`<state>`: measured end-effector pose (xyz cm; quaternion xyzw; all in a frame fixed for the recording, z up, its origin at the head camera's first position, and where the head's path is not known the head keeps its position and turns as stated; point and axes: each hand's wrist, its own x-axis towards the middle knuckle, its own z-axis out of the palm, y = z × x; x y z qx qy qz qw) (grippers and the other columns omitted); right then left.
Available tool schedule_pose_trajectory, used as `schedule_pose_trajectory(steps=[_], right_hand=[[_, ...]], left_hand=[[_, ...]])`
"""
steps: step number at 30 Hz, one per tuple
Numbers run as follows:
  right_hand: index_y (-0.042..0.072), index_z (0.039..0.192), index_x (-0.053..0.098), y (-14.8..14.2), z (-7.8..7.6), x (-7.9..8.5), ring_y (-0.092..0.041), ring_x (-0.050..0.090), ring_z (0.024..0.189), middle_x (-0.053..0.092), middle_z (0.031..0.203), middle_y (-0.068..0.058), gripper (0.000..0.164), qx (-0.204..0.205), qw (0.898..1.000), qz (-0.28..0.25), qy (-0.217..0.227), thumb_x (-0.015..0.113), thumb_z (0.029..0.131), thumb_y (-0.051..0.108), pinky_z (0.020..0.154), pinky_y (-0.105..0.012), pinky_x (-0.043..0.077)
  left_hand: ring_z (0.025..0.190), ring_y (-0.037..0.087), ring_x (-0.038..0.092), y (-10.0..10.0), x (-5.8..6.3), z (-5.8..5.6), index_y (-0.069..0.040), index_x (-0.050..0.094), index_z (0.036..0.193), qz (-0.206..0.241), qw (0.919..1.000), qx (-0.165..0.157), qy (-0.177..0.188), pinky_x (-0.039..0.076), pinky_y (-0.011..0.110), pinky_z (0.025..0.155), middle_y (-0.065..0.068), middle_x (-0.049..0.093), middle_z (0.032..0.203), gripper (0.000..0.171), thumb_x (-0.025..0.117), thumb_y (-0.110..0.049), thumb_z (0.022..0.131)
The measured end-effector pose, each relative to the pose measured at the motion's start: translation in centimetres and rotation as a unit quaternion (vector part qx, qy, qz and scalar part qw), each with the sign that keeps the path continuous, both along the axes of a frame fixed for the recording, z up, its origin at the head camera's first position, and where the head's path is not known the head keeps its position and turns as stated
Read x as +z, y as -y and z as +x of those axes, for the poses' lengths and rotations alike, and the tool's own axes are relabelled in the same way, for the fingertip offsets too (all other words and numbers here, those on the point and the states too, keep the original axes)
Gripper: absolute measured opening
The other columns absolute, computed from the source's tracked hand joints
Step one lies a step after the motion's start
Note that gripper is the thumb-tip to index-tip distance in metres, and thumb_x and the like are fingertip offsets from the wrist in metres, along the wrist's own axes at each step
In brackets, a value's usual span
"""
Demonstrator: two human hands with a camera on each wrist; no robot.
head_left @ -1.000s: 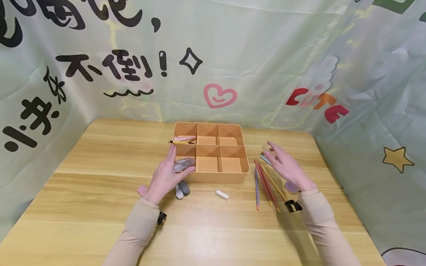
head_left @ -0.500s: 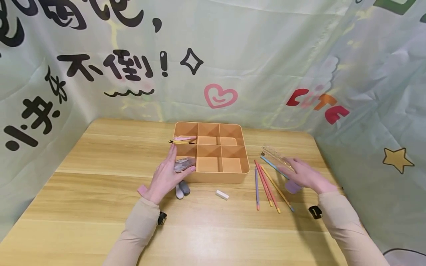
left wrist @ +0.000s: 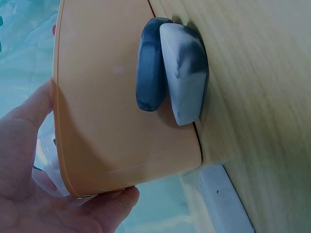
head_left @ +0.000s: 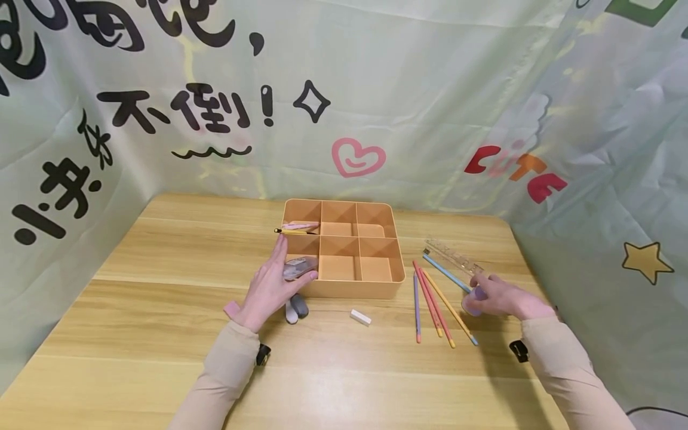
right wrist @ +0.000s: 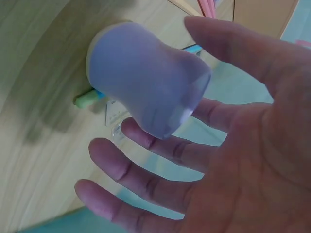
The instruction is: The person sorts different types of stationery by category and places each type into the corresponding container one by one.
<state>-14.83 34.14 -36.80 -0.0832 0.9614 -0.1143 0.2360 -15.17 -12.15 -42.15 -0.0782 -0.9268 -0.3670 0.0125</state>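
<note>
My left hand rests at the front left corner of an orange divided organizer box, its thumb along the front rim and its fingers along the left side. In the compartment beside that thumb lies a clear greyish item, partly hidden. My right hand surrounds a lilac, waisted object on the table. Its thumb stands apart from the object in the right wrist view, with the other fingers loosely bent on the far side. Whether a finger touches it I cannot tell. A blue pencil runs beneath or behind the object.
A clear ruler lies behind the blue pencil. Red, yellow and purple pencils lie right of the box. In front stand a dark and a light grey wedge-shaped piece and a white block. A pink piece is by the left wrist.
My right hand has moved right and down, from above the ruler and blue pencil to the lilac object, uncovering the ruler. My left hand stays at the box.
</note>
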Motion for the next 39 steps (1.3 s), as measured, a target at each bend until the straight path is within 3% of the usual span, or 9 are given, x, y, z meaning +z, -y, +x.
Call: schedule_pose_trajectory(steps=[3, 9, 17, 30, 39], right_hand=[[-0.001, 0.124, 0.049, 0.0, 0.0, -0.2, -0.040, 0.062, 0.096, 0.055, 0.112, -0.028, 0.054, 0.006, 1.000, 0.012, -0.004, 0.073, 0.091, 0.034, 0.081, -0.054, 0.052], [-0.002, 0.122, 0.051, 0.0, -0.1, -0.7, -0.038, 0.060, 0.095, 0.057, 0.111, -0.029, 0.047, -0.003, 1.000, 0.009, -0.005, 0.073, 0.089, 0.023, 0.072, -0.045, 0.053], [-0.007, 0.112, 0.057, -0.1, -0.2, -1.2, -0.038, 0.062, 0.098, 0.064, 0.106, -0.026, 0.039, 0.024, 0.998, 0.001, -0.052, 0.074, 0.084, 0.013, 0.082, -0.051, 0.052], [-0.009, 0.114, 0.061, 0.4, 0.1, -0.6, -0.029, 0.065, 0.082, 0.070, 0.095, -0.021, 0.042, 0.012, 0.990, -0.043, -0.133, 0.071, 0.083, 0.017, 0.070, -0.044, 0.053], [-0.001, 0.115, 0.065, 2.9, 0.4, 0.9, -0.027, 0.065, 0.083, 0.072, 0.099, -0.019, 0.036, 0.010, 0.977, -0.056, -0.208, 0.071, 0.087, 0.021, 0.069, -0.039, 0.051]], left_hand=[[0.145, 0.046, 0.036, 0.0, 0.0, -0.1, 0.000, 0.009, 0.160, 0.002, 1.0000, 0.001, 0.000, 0.038, 0.060, 0.114, 0.014, 0.004, 0.171, 0.112, 0.068, -0.062, 0.088], [0.145, 0.046, 0.037, 0.0, -0.1, -0.1, 0.001, 0.011, 0.160, 0.002, 1.0000, 0.001, -0.004, 0.038, 0.060, 0.114, 0.014, 0.005, 0.171, 0.112, 0.068, -0.062, 0.088], [0.144, 0.047, 0.038, 0.0, 0.0, 0.0, 0.000, 0.011, 0.160, 0.001, 1.0000, 0.004, -0.002, 0.039, 0.059, 0.114, 0.012, 0.005, 0.171, 0.112, 0.068, -0.063, 0.087], [0.148, 0.045, 0.033, 0.0, 0.0, 0.0, 0.000, 0.013, 0.160, 0.003, 1.0000, 0.004, 0.000, 0.037, 0.059, 0.116, 0.012, 0.005, 0.171, 0.112, 0.068, -0.063, 0.087], [0.147, 0.046, 0.033, 0.0, 0.0, 0.0, 0.000, 0.012, 0.160, 0.000, 1.0000, 0.004, 0.002, 0.038, 0.059, 0.115, 0.012, 0.005, 0.171, 0.112, 0.069, -0.062, 0.087]])
